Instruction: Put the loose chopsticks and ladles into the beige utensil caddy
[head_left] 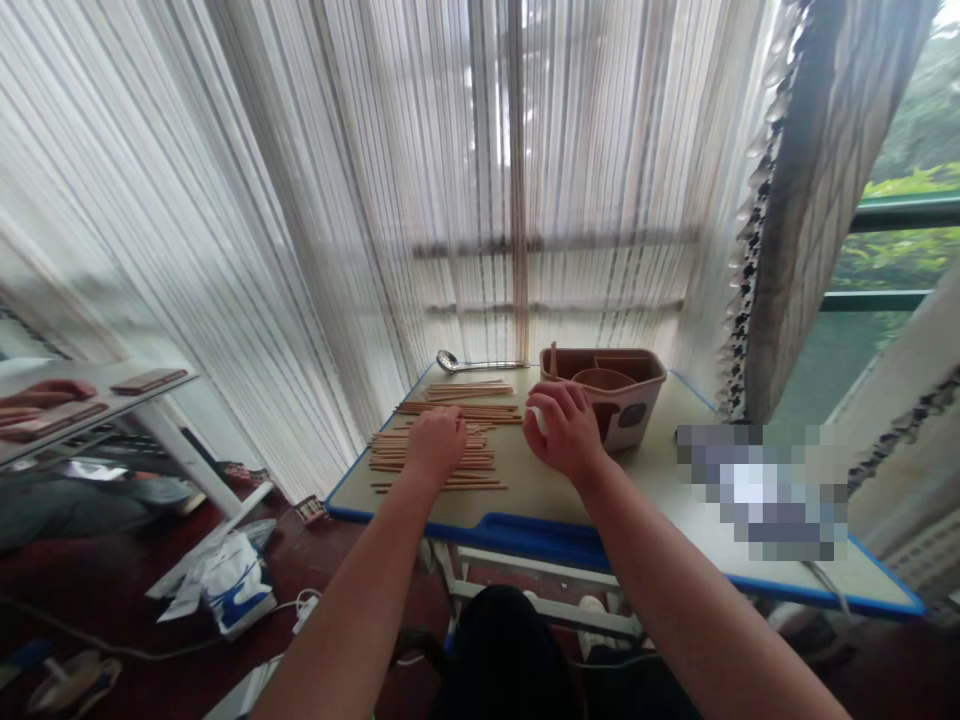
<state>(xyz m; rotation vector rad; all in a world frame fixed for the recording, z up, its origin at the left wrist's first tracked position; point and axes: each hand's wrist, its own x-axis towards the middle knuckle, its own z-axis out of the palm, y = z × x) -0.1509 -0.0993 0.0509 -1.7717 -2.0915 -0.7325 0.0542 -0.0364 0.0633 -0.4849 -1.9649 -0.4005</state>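
Note:
Many wooden chopsticks [390, 464] lie in loose rows across the left half of the small table [540, 490]. My left hand [437, 440] rests over the middle of these rows, its fingers closed down among the chopsticks; their tips are partly hidden. My right hand [564, 428] hovers just right of the chopstick ends, fingers bent, with a gap showing between thumb and forefinger. Behind it stands a brown plastic utensil holder [626, 420] with compartments, its front partly covered by that hand. One stick pokes up at its left corner.
A metal slotted ladle [448, 361] lies along the back edge, by a paler bunch of chopsticks [472, 388]. A pixelated object [754, 495] sits on the right. Striped curtains [360, 200] hang behind. At left, another person's hands [56, 392] rest on a separate table.

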